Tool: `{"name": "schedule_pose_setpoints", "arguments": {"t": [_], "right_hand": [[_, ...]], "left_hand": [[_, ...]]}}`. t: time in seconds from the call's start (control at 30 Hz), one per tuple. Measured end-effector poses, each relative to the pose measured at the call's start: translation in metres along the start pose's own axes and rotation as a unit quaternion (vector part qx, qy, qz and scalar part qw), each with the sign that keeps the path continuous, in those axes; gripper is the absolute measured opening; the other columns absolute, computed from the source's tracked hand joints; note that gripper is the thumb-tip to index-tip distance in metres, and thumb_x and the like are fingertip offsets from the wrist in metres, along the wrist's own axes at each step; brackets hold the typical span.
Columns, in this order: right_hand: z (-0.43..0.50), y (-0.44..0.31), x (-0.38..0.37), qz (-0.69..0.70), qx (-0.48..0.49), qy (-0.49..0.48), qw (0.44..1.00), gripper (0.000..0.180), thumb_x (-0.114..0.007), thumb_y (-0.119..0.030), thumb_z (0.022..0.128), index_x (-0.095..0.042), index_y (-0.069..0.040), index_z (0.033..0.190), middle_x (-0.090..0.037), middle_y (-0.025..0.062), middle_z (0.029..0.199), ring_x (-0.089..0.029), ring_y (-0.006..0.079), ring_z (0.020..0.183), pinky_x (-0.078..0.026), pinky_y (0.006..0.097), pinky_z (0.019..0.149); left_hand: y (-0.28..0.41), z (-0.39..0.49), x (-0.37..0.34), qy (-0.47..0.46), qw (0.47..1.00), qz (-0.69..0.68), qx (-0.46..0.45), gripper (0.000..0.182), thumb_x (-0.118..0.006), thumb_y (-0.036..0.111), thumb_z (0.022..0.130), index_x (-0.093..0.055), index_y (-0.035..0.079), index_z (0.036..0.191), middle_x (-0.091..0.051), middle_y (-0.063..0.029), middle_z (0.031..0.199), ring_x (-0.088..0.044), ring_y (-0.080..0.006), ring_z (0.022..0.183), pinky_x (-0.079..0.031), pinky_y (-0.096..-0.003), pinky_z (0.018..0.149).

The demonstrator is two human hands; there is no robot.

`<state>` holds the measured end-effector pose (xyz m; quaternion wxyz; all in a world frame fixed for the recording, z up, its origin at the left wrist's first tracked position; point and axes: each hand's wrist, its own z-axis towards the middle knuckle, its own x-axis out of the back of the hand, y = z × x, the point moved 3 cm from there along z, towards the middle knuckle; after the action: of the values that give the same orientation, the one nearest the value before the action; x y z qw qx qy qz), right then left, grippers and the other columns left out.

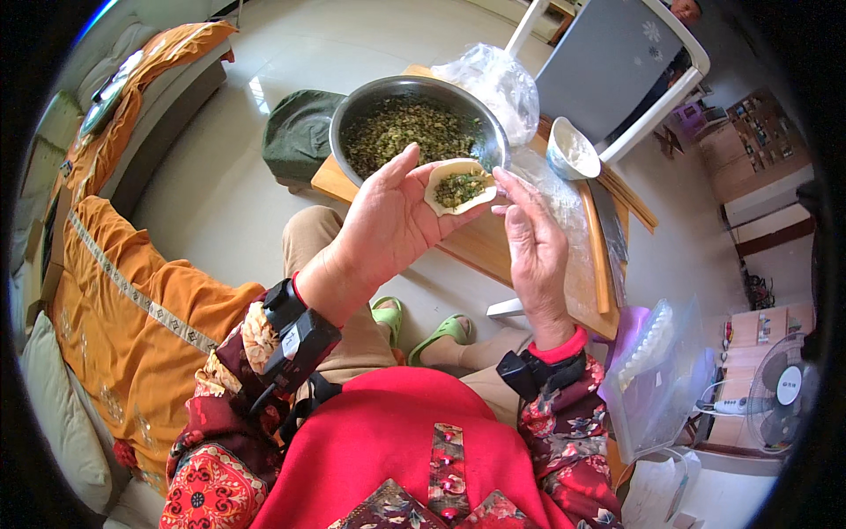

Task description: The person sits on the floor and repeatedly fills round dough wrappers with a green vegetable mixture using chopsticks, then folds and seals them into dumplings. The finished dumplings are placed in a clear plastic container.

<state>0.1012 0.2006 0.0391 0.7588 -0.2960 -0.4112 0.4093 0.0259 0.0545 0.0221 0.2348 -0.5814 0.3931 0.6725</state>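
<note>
On the fingers of my left hand [403, 211] lies a round dough wrapper [437, 204], slightly cupped and not folded over. A mound of chopped green filling [461, 189] sits in its middle. My right hand [537, 244] is at the wrapper's right edge, thumb and fingertips close to it; whether they pinch the dough I cannot tell. Just beyond both hands stands a wide metal bowl [340, 142] holding more of the chopped filling. The bowl rests on a low wooden table [476, 254].
A flour-dusted sheet, a wooden rolling pin [593, 248], a knife blade [609, 225] and chopsticks [628, 198] lie at the table's right. Near them are a small bowl of flour [574, 149] and a plastic bag [496, 86]. A clear plastic container [654, 390] stands at right. Another person is partly visible.
</note>
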Motion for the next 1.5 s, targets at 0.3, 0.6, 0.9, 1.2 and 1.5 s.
{"name": "schedule_pose_setpoints", "arguments": {"t": [0.3, 0.6, 0.9, 1.2, 1.5], "right_hand": [[-0.03, -0.008, 0.019, -0.069, 0.028, 0.049, 0.996, 0.035, -0.051, -0.021, 0.095, -0.055, 0.001, 0.122, -0.056, 0.0162, 0.122, -0.054, 0.0262, 0.114, -0.042, 0.0341, 0.095], [-0.056, -0.007, 0.041, -0.117, 0.047, 0.062, 0.99, 0.03, -0.055, -0.016, 0.092, -0.06, -0.003, 0.119, -0.055, 0.0196, 0.121, -0.055, 0.031, 0.113, -0.046, 0.0372, 0.093], [-0.073, -0.005, 0.052, -0.083, 0.04, 0.073, 0.993, 0.025, -0.063, -0.003, 0.083, -0.066, -0.003, 0.108, -0.055, 0.0178, 0.124, -0.055, 0.0262, 0.112, -0.046, 0.0337, 0.09], [-0.075, -0.006, 0.062, -0.087, 0.056, 0.035, 0.994, 0.023, -0.07, 0.001, 0.074, -0.068, -0.006, 0.096, -0.057, 0.0158, 0.122, -0.056, 0.0244, 0.11, -0.047, 0.0323, 0.087], [-0.068, 0.0, 0.057, -0.057, -0.006, 0.026, 0.998, 0.011, -0.07, -0.005, 0.078, -0.066, -0.003, 0.088, -0.056, 0.0158, 0.123, -0.053, 0.0247, 0.114, -0.042, 0.0359, 0.095]], "left_hand": [[-0.039, 0.004, -0.015, -0.02, 0.999, 0.02, 0.044, 0.056, -0.029, 0.038, 0.1, -0.037, -0.006, 0.132, -0.047, -0.0187, 0.132, -0.049, -0.0298, 0.12, -0.037, -0.0426, 0.105], [-0.071, 0.01, -0.014, -0.002, 0.995, 0.043, 0.085, 0.051, -0.029, 0.039, 0.1, -0.046, -0.004, 0.121, -0.054, -0.0139, 0.123, -0.054, -0.0248, 0.111, -0.039, -0.0432, 0.102], [-0.089, 0.01, -0.009, -0.03, 0.993, 0.015, 0.113, 0.052, -0.026, 0.039, 0.1, -0.044, -0.004, 0.124, -0.054, -0.0153, 0.123, -0.054, -0.0256, 0.111, -0.04, -0.0433, 0.1], [-0.095, 0.008, 0.006, -0.022, 0.987, 0.022, 0.156, 0.053, -0.029, 0.04, 0.1, -0.047, -0.003, 0.124, -0.056, -0.015, 0.122, -0.056, -0.0251, 0.11, -0.038, -0.0419, 0.103], [-0.1, -0.006, 0.001, -0.013, 0.957, 0.261, 0.127, 0.034, -0.054, 0.024, 0.094, -0.052, 0.001, 0.12, -0.061, -0.0093, 0.108, -0.059, -0.0164, 0.1, -0.05, -0.0311, 0.086]]}}
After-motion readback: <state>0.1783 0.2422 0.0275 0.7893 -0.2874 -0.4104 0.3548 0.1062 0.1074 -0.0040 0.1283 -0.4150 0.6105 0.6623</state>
